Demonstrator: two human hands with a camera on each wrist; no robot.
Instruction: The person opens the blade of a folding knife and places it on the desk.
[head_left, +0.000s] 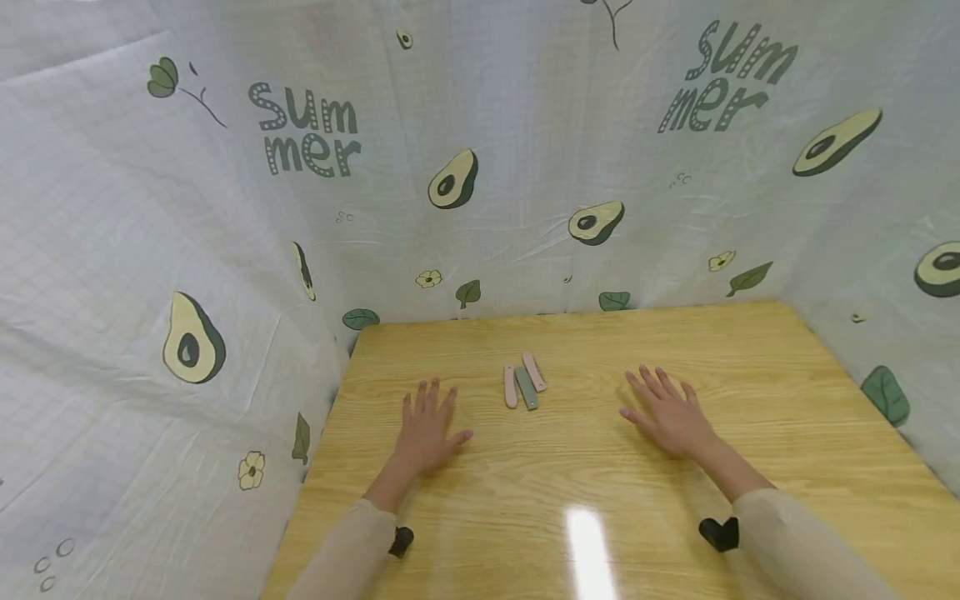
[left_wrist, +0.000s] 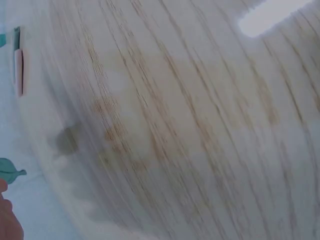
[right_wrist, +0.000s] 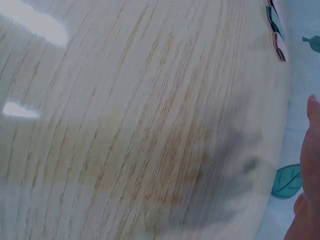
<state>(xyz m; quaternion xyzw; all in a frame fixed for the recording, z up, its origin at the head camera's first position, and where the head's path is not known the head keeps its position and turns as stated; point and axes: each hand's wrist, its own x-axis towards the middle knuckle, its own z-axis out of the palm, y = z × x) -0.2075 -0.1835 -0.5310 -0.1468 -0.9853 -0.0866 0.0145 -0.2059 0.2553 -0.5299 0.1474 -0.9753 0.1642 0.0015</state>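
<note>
Three small flat strips lie close together toward the back of the wooden table: a pink strip (head_left: pixel 510 387) on the left, a grey-green strip (head_left: pixel 527 388) in the middle and another pink strip (head_left: pixel 534 372) on the right. Each seems to have a small dot or hole at one end; their exact kind does not show. My left hand (head_left: pixel 426 429), fingers spread, is left of the strips and apart from them. To their right, my right hand (head_left: pixel 667 417) is also spread and holds nothing. Only small parts of each hand appear in the wrist views.
The wooden table (head_left: pixel 525 483) has a bright glare patch near the front. A white cloth (head_left: pixel 390 225) printed with avocados, leaves and lettering hangs behind the table and along both sides. A black wrist strap part (head_left: pixel 720 534) shows at the right sleeve.
</note>
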